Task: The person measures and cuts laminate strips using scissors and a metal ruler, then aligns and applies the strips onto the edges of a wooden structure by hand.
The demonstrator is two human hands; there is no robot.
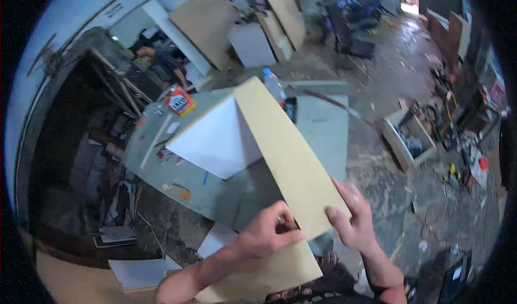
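Observation:
A long tan wooden board [291, 158] slants away from me over the grey-green worktable [328, 137]. At its far end it meets a white-faced panel [221, 137] at an angle. My right hand [355, 218] grips the near right edge of the long board, thumb on its upper face. At the near left corner is my left hand [272, 228], its fingers curled in and thumb close to the board's edge; whatever they pinch is hidden. Below, another tan board [274, 271] lies close to my body, partly covered by my left forearm.
On the table are a red and yellow container [179, 100], a clear bottle [273, 86] with a blue cap and an orange-handled tool [176, 191]. An open wooden box [412, 142] holds items on the cluttered floor at right. Another person [167, 64] bends beyond the table, at the far left.

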